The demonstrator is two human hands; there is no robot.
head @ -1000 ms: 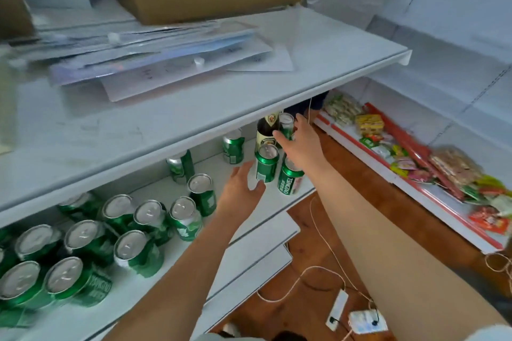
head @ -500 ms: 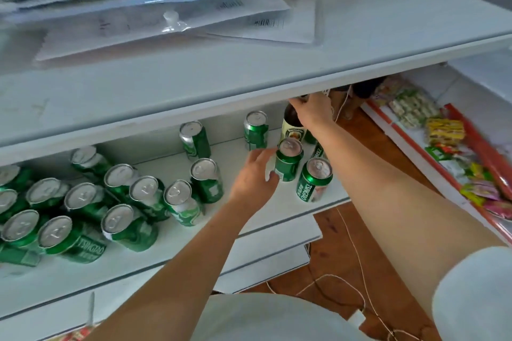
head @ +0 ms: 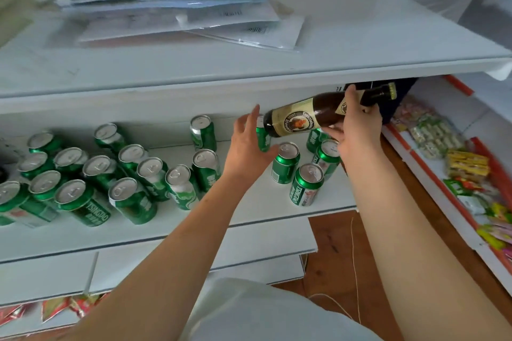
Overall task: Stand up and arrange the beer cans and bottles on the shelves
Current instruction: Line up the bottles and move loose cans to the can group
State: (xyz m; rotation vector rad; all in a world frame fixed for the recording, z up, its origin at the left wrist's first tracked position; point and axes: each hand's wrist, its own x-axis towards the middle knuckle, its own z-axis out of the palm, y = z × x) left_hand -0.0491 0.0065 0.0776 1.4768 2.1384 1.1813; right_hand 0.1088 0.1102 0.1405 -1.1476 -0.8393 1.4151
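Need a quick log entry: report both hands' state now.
Left hand: open, fingers spread by a green can, holding nothing.
Right hand: gripping the brown beer bottle, tipped sideways.

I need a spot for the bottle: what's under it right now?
Under the tilted bottle, held by the right hand, green cans stand upright on the shelf. The left hand covers one can behind it; the shelf's back corner is hidden.

right hand [head: 357, 124] grips tilted brown bottle [head: 313, 115].
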